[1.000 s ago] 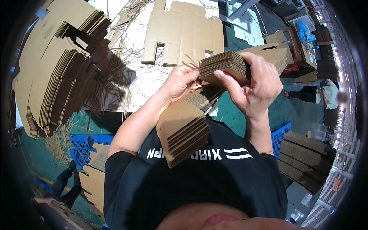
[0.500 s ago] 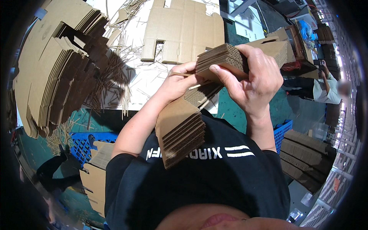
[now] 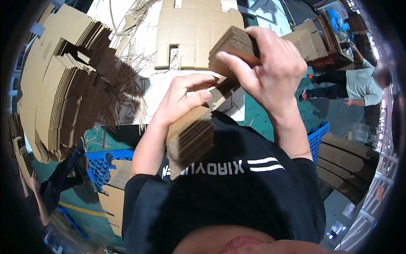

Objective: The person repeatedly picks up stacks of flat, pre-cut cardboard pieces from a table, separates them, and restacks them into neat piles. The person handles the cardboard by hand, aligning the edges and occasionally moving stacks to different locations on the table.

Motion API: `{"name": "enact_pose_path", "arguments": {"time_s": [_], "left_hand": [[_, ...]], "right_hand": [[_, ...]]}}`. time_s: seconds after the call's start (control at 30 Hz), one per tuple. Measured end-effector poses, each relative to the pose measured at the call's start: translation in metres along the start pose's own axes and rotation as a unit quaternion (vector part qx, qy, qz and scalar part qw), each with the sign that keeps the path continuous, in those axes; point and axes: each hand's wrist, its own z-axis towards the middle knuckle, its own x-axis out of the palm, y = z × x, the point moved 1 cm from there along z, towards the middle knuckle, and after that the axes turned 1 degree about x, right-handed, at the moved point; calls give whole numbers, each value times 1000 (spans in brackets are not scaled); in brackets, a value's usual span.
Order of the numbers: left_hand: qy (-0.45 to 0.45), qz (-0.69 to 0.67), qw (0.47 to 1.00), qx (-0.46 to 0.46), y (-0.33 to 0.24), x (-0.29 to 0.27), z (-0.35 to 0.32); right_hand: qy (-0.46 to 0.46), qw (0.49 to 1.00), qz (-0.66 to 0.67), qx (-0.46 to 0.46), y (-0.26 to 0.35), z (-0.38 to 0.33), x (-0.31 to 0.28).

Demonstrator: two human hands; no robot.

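- My right hand [image 3: 270, 70] sits at about one o'clock in the view, fingers clenched around a thick bundle of flat corrugated cardboard pieces [image 3: 232, 46], thumb pressed on its near face.
- My left hand [image 3: 184, 99] is just below and left of it, near the centre, fingers curled and grasping a second stack of cardboard pieces [image 3: 190, 142] whose rippled cut edges face me; that stack rests against my chest.
- The two stacks nearly meet; a few brown pieces [image 3: 222, 93] bridge the gap between my hands.
- My black T-shirt [image 3: 237, 194] fills the six o'clock area, with white lettering and two white stripes across it.
- At nine to eleven o'clock, a large fanned pile of flattened cardboard sheets [image 3: 59, 80] leans in layers.
- At twelve o'clock, a flat die-cut cardboard blank [image 3: 190, 34] lies on a pale surface strewn with thin cardboard strips [image 3: 135, 72].
- A blue plastic crate [image 3: 103, 163] sits at eight o'clock; another blue crate edge [image 3: 317, 137] shows at three o'clock.
- At two o'clock, another person in a pale green top [image 3: 359, 86] stands on the teal floor [image 3: 262, 116].
- Dark stacked cardboard [image 3: 344, 163] lies at four o'clock.
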Motion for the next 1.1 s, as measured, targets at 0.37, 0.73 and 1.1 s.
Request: {"name": "enact_pose_path", "arguments": {"time_s": [0.37, 0.73, 1.1], "left_hand": [[280, 482, 829, -50, -75, -11, 66], [295, 542, 776, -129, -79, 8, 58], [174, 792, 570, -134, -84, -16, 29]], "right_hand": [[-6, 999, -19, 27, 10, 15, 12], [-45, 997, 44, 52, 11, 9, -1], [-33, 998, 53, 21, 5, 8, -3]]}}
